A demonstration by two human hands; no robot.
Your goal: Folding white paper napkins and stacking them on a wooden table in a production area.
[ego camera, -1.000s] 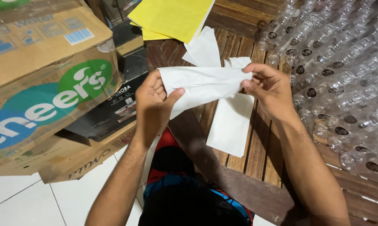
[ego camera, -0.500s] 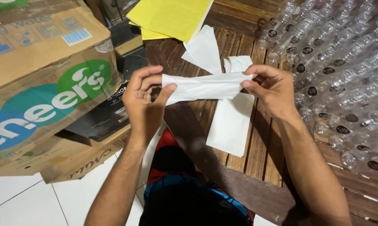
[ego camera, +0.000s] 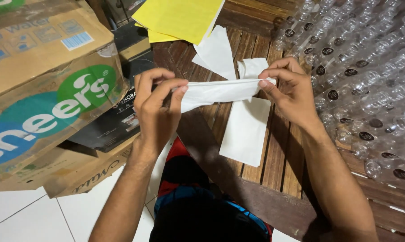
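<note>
Both hands pinching a folded white paper strip over the wooden slat table

The left hand (ego camera: 157, 105) is pinching the left end of the folded white paper strip (ego camera: 218, 92) between thumb and fingers, and the right hand (ego camera: 288, 92) is gripping the right end the same way, so the strip is hanging stretched between them just above the table's near-left part. Underneath it a flat white paper sheet (ego camera: 246, 130) is lying on the wooden slat table (ego camera: 274, 166), with another white piece (ego camera: 217, 51) further back and yellow sheets (ego camera: 180, 18) sitting at the far edge. Clear plastic bottles (ego camera: 368, 76) are crowding the right side, and cardboard boxes (ego camera: 41, 89) are stacked just off the table's left edge.
</note>
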